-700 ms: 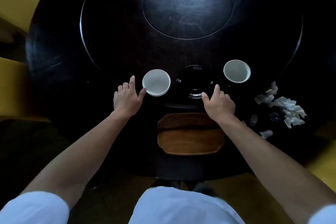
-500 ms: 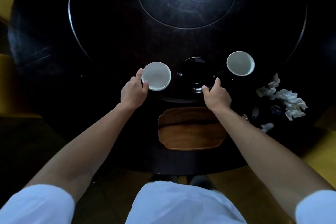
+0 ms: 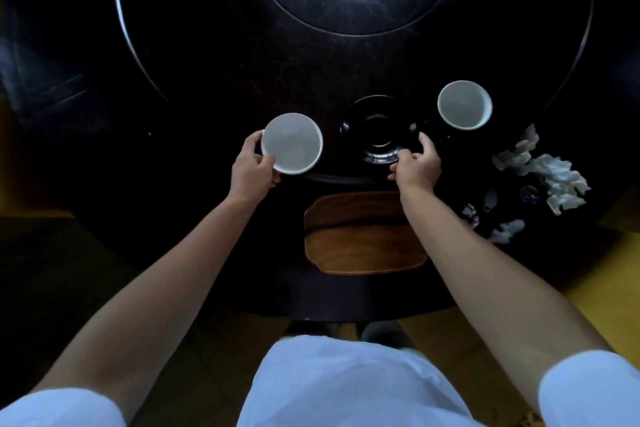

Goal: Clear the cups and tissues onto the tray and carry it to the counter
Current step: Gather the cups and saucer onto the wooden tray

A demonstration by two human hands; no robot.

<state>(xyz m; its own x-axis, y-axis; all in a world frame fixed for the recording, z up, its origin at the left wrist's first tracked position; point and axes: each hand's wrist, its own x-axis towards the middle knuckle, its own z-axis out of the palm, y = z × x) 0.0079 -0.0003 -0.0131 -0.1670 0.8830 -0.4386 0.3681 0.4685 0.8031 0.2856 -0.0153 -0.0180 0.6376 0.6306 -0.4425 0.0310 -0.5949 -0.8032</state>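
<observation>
Step in hand looks like lifting two pieces onto the wooden tray (image 3: 363, 246), still bare on the desk (image 3: 173, 45). Left hand (image 3: 251, 170) fingers grasp the near-left rim of the white cup (image 3: 292, 143), beyond-left of tray. Right hand (image 3: 417, 166) fingers pinch the black saucer (image 3: 379, 130) edge, just beyond tray. Lift both level, set down gently. Second white cup (image 3: 464, 105) and tissues (image 3: 543, 173) sit right of tray, untouched.

I see a dark round table (image 3: 194, 87) carrying a wooden tray (image 3: 363, 246), two white cups (image 3: 292, 143) (image 3: 464, 104), a black saucer (image 3: 379, 128) and crumpled tissues (image 3: 550, 177).
</observation>
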